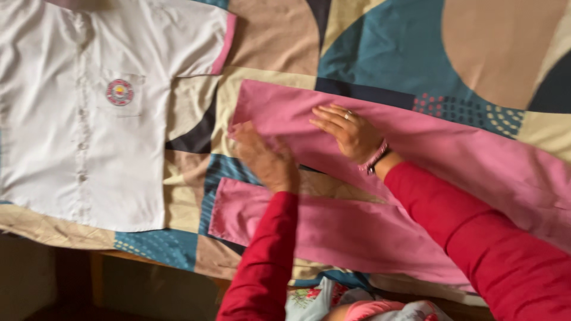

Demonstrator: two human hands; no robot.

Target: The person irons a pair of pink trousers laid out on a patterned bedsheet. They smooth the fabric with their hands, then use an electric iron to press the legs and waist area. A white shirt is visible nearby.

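Both grips lie open and flat: the left hand (266, 159) and the right hand (351, 132) press palm-down on one leg of the pink cotton trousers (428, 172), seemingly to hold the cloth smooth. These trousers are spread across the patterned teal, beige and brown bedsheet (380, 53). Left of the trousers lies one white short-sleeved button shirt (77, 119) with pink-edged sleeve, flat, fronts closed. Two hands, one pair of trousers, one shirt.

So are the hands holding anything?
Nothing is gripped. The left hand and right hand lie flat on the upper leg of the pink trousers.
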